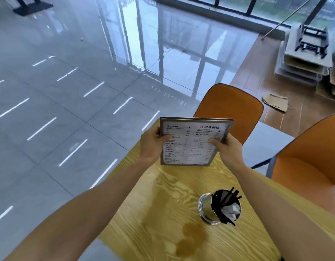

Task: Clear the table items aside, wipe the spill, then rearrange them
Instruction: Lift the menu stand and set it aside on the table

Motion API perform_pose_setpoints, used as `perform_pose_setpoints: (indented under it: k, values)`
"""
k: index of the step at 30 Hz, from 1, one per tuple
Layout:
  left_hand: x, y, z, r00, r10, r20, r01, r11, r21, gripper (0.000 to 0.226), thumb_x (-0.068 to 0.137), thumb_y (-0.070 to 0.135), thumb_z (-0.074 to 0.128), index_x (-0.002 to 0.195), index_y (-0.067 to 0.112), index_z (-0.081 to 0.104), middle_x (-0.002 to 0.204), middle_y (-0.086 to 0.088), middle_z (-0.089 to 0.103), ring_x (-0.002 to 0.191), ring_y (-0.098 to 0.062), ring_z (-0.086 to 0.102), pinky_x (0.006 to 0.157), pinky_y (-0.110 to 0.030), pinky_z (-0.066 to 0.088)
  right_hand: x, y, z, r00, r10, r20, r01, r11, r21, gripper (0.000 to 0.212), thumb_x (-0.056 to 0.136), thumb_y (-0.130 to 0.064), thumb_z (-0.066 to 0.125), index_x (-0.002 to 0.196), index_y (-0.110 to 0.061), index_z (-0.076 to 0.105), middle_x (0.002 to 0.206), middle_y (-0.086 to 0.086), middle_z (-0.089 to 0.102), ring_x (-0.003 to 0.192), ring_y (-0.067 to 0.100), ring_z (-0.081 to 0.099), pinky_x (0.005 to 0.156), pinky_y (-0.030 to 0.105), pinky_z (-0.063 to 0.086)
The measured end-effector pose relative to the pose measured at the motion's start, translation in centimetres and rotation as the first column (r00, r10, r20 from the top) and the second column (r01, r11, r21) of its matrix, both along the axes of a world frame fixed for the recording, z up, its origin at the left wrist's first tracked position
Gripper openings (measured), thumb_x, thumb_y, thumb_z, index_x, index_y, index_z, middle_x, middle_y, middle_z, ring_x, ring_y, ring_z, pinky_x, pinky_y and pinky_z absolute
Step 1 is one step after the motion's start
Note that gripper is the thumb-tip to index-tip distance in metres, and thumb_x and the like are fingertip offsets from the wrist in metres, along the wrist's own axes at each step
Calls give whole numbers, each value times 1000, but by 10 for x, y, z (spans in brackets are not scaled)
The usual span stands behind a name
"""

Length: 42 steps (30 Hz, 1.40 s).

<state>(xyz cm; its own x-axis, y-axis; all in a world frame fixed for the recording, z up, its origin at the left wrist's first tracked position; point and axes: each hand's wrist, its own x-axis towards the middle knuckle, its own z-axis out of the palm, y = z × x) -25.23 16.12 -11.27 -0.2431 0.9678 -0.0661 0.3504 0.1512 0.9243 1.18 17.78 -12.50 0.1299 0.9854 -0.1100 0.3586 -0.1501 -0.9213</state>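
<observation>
Now both hands, left hand and right hand, grip the menu by its sides above the desk; spill near the glass.

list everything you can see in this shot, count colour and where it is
menu: one, white page in a grey frame, held up over the far end of the table
table: one, yellow wood grain, in front of the person
spill: one brown puddle, on the table's near part, left of the glass
glass holder: one, clear, on the table at right, with black straws and white paper packets inside
chairs: two, orange, beyond and right of the table
cardboard stack: one pile, tan, far right on the wooden floor
floor: grey glossy tiles, left and beyond
left hand: one, gripping the menu's left edge
right hand: one, gripping the menu's right edge
</observation>
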Motion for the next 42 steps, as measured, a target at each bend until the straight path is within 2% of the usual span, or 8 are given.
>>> perform_pose_setpoints:
  k: [5, 13, 21, 25, 30, 35, 40, 42]
  values:
    - [-50, 10, -14, 992, 124, 8, -124, 992, -22, 16, 80, 11, 80, 95, 7, 73, 84, 7, 72, 66, 12, 64, 60, -8, 49, -53, 39, -15, 993, 116, 6, -116, 993, -28, 21, 92, -12, 73, 112, -14, 70, 101, -18, 70, 82, -16, 64, 66, 6, 51]
    - [-95, 20, -34, 977, 211, -1, -211, 977, -31, 18, 81, 10, 80, 98, 8, 74, 86, 8, 72, 67, 12, 63, 61, -7, 49, -104, 83, -30, 969, 234, 76, -233, 972, -21, 22, 91, -14, 73, 113, -9, 71, 103, -10, 71, 88, -11, 62, 64, 2, 47]
    - [-104, 23, -43, 969, 245, 0, -245, 969, -43, 15, 82, 12, 80, 94, 15, 71, 83, 13, 70, 68, 14, 63, 61, -6, 48, -119, 96, -41, 964, 249, 94, -244, 968, -55, 23, 91, -15, 73, 114, -10, 71, 106, -7, 74, 88, -11, 64, 64, 5, 50]
    - [-103, 26, -46, 963, 267, -37, -269, 962, -42, 16, 84, 19, 80, 98, 15, 73, 85, 15, 70, 71, 4, 64, 61, -8, 49, -121, 99, -44, 964, 246, 101, -239, 968, -74, 25, 90, -17, 75, 114, -12, 71, 109, -7, 74, 93, -6, 64, 69, 12, 51]
    - [-104, 30, -47, 963, 264, -64, -267, 962, -55, 16, 86, 21, 78, 99, 16, 70, 85, 16, 68, 76, 2, 64, 59, -5, 48, -122, 101, -42, 960, 257, 108, -248, 964, -94, 26, 91, -19, 75, 116, -13, 70, 113, -6, 75, 94, 2, 67, 72, 13, 50]
    - [-104, 33, -53, 963, 257, -84, -263, 962, -69, 20, 89, 27, 76, 103, 17, 68, 92, 12, 69, 84, -2, 65, 68, -16, 53, -126, 100, -39, 958, 275, 81, -257, 948, -186, 31, 95, -18, 70, 124, -15, 61, 121, -5, 70, 107, 15, 65, 72, 18, 49]
    - [-104, 38, -54, 965, 227, -129, -239, 967, -86, 19, 93, 24, 71, 110, 16, 65, 95, 11, 66, 84, 0, 62, 73, -20, 54, -125, 96, -36, 949, 308, 64, -280, 921, -271, 40, 96, -17, 69, 132, -17, 53, 130, -2, 66, 117, 19, 61, 89, 35, 54]
    - [-104, 37, -54, 967, 211, -143, -227, 969, -102, 20, 94, 22, 69, 112, 14, 64, 98, 9, 66, 84, -6, 63, 70, -17, 51, -120, 94, -34, 946, 319, 63, -289, 914, -286, 40, 97, -17, 67, 135, -17, 53, 133, -2, 65, 123, 21, 59, 93, 39, 53]
